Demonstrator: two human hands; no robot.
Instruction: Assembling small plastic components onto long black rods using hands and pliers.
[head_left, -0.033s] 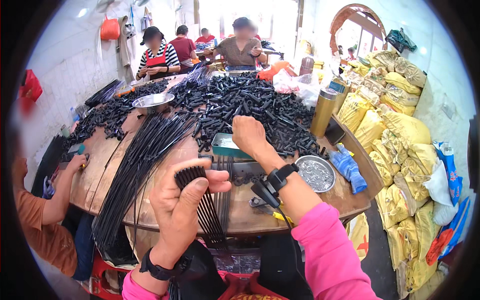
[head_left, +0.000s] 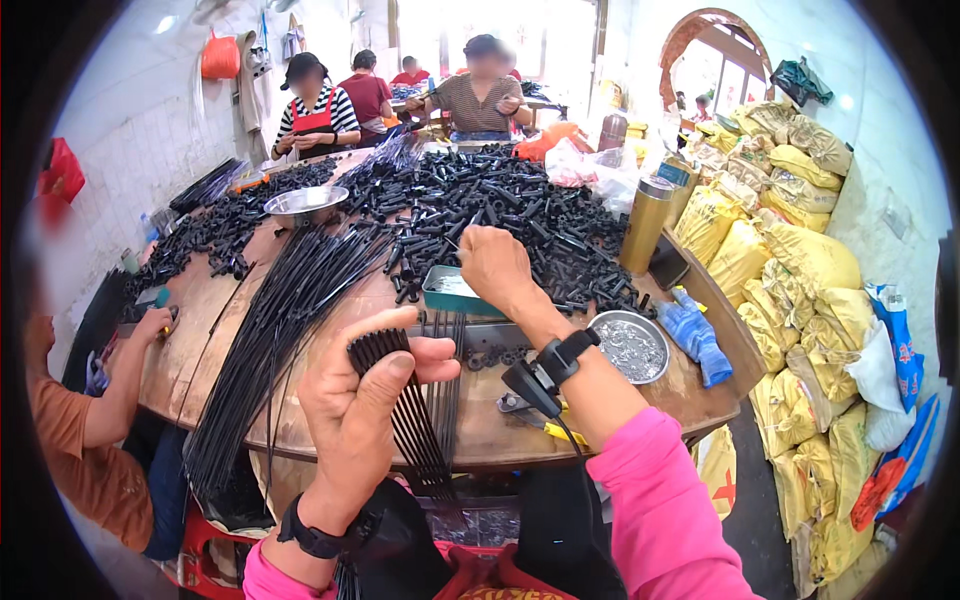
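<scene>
A row of thin black rods (head_left: 408,410) is gripped in my left hand (head_left: 350,400), their thick ends side by side between thumb and fingers and the long shafts hanging down past the table edge. My right hand (head_left: 495,265) is closed in a pinch at the right end of a small green tray (head_left: 452,303). Whatever its fingertips hold is too small to name. Small pale bits lie in the tray. More thin black rods (head_left: 300,310) lie in a long bundle to the left of my left hand.
Black tubular parts (head_left: 520,200) heap across the table. A metal bowl of small shiny pieces (head_left: 632,345), a blue glove (head_left: 697,340) and yellow-handled pliers (head_left: 545,422) lie at right. A golden flask (head_left: 648,225) stands behind. Yellow sacks (head_left: 800,400) line the right wall; co-workers sit around.
My right hand has shifted very slightly to the left and up by the green tray. My left hand keeps its grip on the rods.
</scene>
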